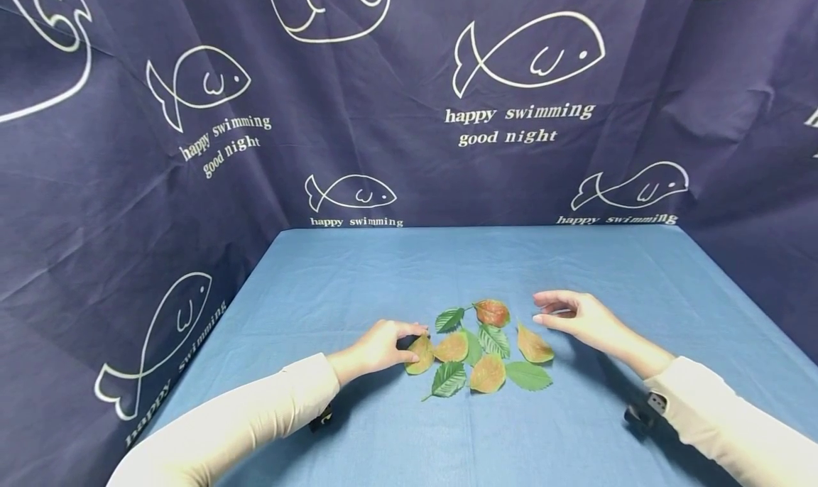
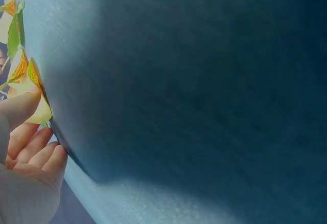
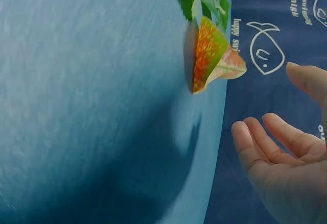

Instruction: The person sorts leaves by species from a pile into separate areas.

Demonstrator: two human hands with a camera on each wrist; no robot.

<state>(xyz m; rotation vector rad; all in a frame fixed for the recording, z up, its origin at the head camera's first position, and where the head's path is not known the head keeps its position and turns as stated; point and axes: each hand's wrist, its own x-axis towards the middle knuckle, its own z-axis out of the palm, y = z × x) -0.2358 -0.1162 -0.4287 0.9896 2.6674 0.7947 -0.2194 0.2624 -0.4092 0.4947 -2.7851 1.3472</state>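
My left hand (image 1: 378,345) reaches in from the left, thumb and index finger spread at the edges of the leftmost yellow-orange leaf (image 1: 420,355). In the left wrist view the thumb overlaps this yellow leaf (image 2: 42,113), and the other fingers curve loosely behind it. My right hand (image 1: 578,320) hovers over the cloth at the right, thumb and fingers apart with nothing between them. Nearest to it lies a curled yellow-orange leaf (image 1: 534,346), whose folded shape shows orange in the right wrist view. That hand (image 3: 286,157) stands apart from the leaf.
Between the hands lie a reddish leaf (image 1: 493,312), several green leaves (image 1: 449,379) and more yellow-orange ones (image 1: 488,373), some overlapping. A blue cloth (image 1: 358,274) covers the table. Dark blue curtains (image 1: 409,139) with white fish drawings stand at the back and sides.
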